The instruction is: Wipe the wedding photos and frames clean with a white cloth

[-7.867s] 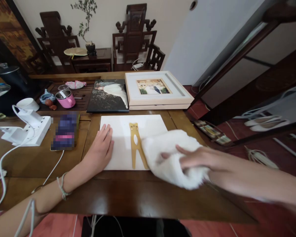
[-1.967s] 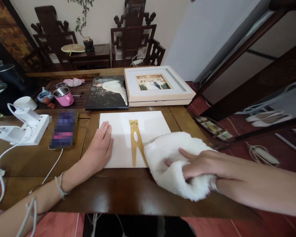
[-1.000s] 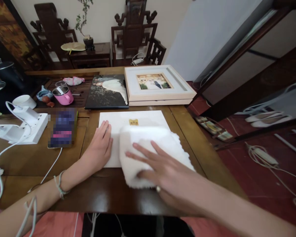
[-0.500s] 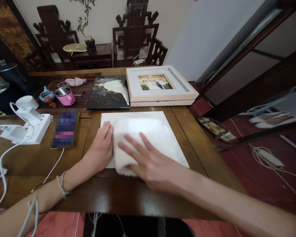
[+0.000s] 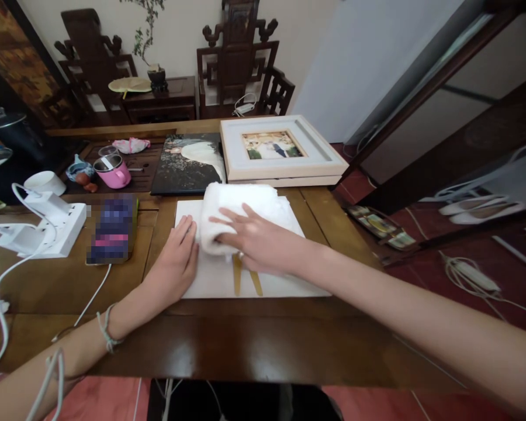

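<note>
A white rectangular panel (image 5: 210, 283) lies flat on the wooden table in front of me. My left hand (image 5: 176, 257) rests flat along its left edge, fingers stretched out together and pointing away. Under my right hand (image 5: 256, 240) is a folded, fluffy white cloth (image 5: 245, 196), pressed onto the panel's far half. The fingers are spread over it and the thumb is tucked at its near fold. Two narrow gold strips (image 5: 237, 275) show on the panel just nearer than the cloth. The cloth hides much of the panel's far part.
Behind the panel lie a dark photo panel (image 5: 186, 166) and light wooden picture frames (image 5: 284, 172), one on another. At left are a phone (image 5: 113, 231) on a cable, a white power strip (image 5: 65, 231) and a pink mug (image 5: 114, 171). The table's right edge drops to a red floor.
My right hand has slid the cloth away from me, from the panel's near edge to its far part, uncovering the gold strips. My left hand stays at the left edge.
</note>
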{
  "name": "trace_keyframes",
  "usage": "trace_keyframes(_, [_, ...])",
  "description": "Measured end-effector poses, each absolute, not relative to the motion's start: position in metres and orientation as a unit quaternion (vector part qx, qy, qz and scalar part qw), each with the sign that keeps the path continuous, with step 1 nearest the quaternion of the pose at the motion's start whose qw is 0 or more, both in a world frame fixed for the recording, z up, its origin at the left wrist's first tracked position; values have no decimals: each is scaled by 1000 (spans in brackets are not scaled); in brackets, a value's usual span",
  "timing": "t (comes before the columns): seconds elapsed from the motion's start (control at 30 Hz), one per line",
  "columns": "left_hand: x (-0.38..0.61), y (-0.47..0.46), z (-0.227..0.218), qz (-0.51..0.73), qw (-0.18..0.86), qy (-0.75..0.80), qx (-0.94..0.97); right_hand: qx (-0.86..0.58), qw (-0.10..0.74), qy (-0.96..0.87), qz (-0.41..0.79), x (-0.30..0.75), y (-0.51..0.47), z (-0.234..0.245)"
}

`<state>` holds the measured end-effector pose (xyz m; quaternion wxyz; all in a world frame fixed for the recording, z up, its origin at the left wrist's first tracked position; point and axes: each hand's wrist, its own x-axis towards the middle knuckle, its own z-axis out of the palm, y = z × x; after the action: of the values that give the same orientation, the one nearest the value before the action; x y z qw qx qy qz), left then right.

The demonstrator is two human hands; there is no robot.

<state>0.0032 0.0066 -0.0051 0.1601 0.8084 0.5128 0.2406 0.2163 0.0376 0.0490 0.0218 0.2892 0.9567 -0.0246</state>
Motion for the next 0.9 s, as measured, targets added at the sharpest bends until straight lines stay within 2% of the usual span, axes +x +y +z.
trace_keyframes(0.13, [3,9,1,321,229,565,724,326,22,945,4,193,41,42])
trace_keyframes(0.3, [5,10,5,378,258,587,668,211,-6,977,-23,182,1,36])
trace_keyframes(0.43, [7,8,7,355,251,584,686,162,-49,981,-91,198,-35,42])
trace_keyframes(0.57, [8,8,4,292,246,558,737,253,-37,959,-125,214,-44,56])
trace_keyframes(0.7, [5,7,-3,247,200,514,796,346,-16,925,-154,218,-12,68])
trace_keyframes(0.8, [5,6,-5,217,164,494,826,429,-74,877,-204,209,24,71])
trace_keyframes(0.9, [7,5,-2,210,145,490,833,403,-139,871,-244,188,57,73])
